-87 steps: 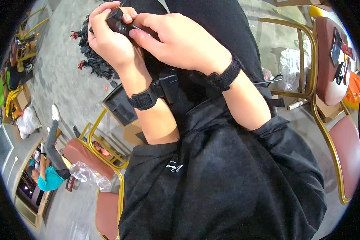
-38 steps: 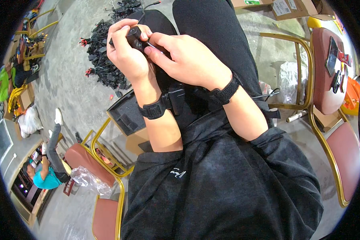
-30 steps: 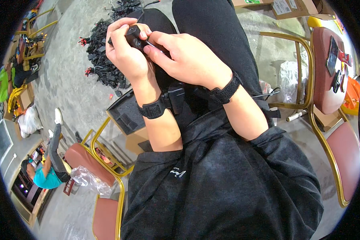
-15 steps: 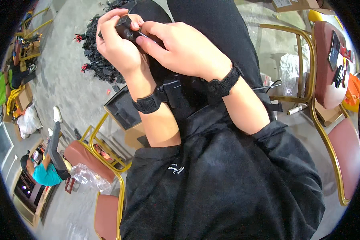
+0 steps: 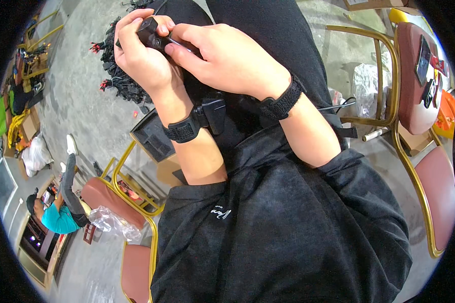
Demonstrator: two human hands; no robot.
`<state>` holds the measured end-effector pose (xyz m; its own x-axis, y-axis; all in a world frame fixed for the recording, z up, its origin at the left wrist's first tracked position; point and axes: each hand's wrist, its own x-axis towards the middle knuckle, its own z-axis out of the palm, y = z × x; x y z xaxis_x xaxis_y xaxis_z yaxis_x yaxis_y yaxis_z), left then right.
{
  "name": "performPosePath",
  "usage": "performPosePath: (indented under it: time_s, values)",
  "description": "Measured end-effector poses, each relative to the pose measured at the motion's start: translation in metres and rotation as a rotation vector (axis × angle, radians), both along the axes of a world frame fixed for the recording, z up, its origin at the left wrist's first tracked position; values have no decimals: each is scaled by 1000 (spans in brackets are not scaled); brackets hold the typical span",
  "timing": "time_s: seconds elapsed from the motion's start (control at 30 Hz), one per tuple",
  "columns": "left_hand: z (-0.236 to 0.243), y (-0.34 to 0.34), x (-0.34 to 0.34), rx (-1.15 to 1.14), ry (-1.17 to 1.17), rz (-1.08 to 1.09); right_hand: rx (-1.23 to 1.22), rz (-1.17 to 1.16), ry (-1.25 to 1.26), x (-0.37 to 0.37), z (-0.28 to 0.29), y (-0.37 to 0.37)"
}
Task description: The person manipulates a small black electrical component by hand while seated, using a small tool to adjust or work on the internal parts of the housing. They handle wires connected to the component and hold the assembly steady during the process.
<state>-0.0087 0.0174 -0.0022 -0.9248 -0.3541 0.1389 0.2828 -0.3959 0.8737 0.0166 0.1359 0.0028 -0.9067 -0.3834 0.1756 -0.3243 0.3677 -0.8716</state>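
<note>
Above my dark-clothed lap (image 5: 268, 35), my left hand (image 5: 139, 58) curls round a small black device (image 5: 151, 33) with a round feature on its side. My right hand (image 5: 227, 58) grips the same device, thumb and forefinger at its right end, where a dark, shiny narrow part is partly hidden by the fingers. Both wrists wear black straps; a black box (image 5: 212, 113) sits by the left strap. Beyond my left hand, a heap of black cables with red tips (image 5: 121, 88) lies on the concrete floor.
Gold-framed padded chairs (image 5: 108, 197) stand on both sides; the right one (image 5: 412, 60) holds a phone (image 5: 422, 60) and small items. An open foam-lined box (image 5: 151, 136), plastic bags (image 5: 114, 222), cardboard (image 5: 414, 141) and an orange item (image 5: 445, 113) surround me. Another person (image 5: 60, 214) is at far left.
Over the last second both hands have shifted up and left in the view with the device still held, and the surroundings have shifted slightly up too. The grip looks much the same.
</note>
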Motion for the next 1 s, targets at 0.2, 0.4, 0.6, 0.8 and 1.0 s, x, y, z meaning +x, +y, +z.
performPosePath:
  time_s: [0.2, 0.4, 0.6, 0.8, 1.0]
  values:
    - [1, 0, -2, -22, 4, 14, -4, 0, 10, -2, 2, 0]
    - [0, 0, -2, -30, -5, 17, -14, -12, 19, -1, -1, 0]
    - [1, -2, 1, -119, -48, -7, -1, -13, 26, 0, -1, -1]
    - [1, -3, -1, -91, -45, -10, -11, -13, 25, -1, 0, 0]
    - [-2, -6, -3, -69, -55, -19, -27, -28, 35, -1, -2, -1]
